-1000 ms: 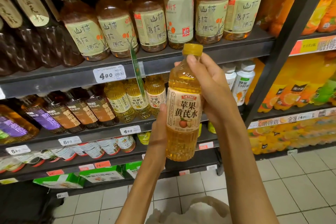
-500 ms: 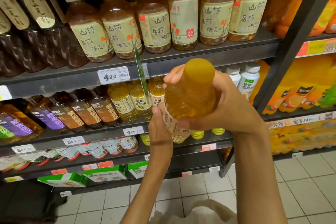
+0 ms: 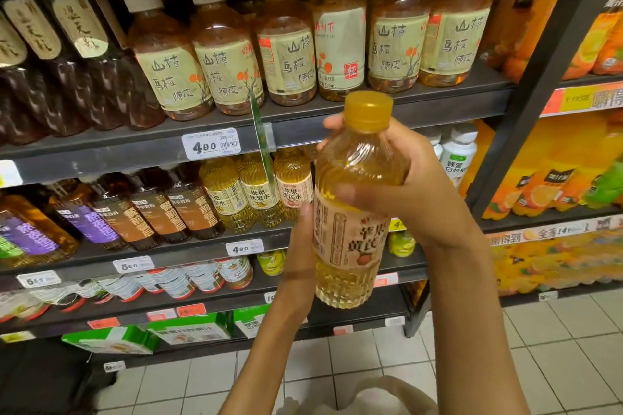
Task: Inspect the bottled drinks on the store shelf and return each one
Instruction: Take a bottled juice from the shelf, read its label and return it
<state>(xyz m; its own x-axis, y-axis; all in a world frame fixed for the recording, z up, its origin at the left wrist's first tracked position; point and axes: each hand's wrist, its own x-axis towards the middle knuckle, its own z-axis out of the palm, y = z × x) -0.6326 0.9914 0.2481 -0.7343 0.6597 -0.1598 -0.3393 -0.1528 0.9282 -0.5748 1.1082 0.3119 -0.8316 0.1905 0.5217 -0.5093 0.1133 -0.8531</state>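
Observation:
I hold a clear bottle of pale yellow drink [image 3: 350, 212] with a yellow cap and a pink label, nearly upright in front of the shelves. My right hand [image 3: 411, 192] wraps its upper body from the right, fingers across the front. My left hand [image 3: 303, 246] grips the label area from the left, thumb on the side. Matching yellow bottles [image 3: 293, 185] stand on the middle shelf just behind and to the left.
The upper shelf [image 3: 337, 121] carries amber bottles with cream labels [image 3: 286, 54]. Dark bottles [image 3: 141, 212] fill the middle shelf's left. White bottles [image 3: 456, 155] stand right of my hand. An orange juice rack [image 3: 556, 178] is at right. A pale bag [image 3: 364, 397] hangs below over tiled floor.
The bottle was tipped with its cap toward me half a second ago and now stands nearly upright again, with the label turned partly sideways. Both hands stay on it.

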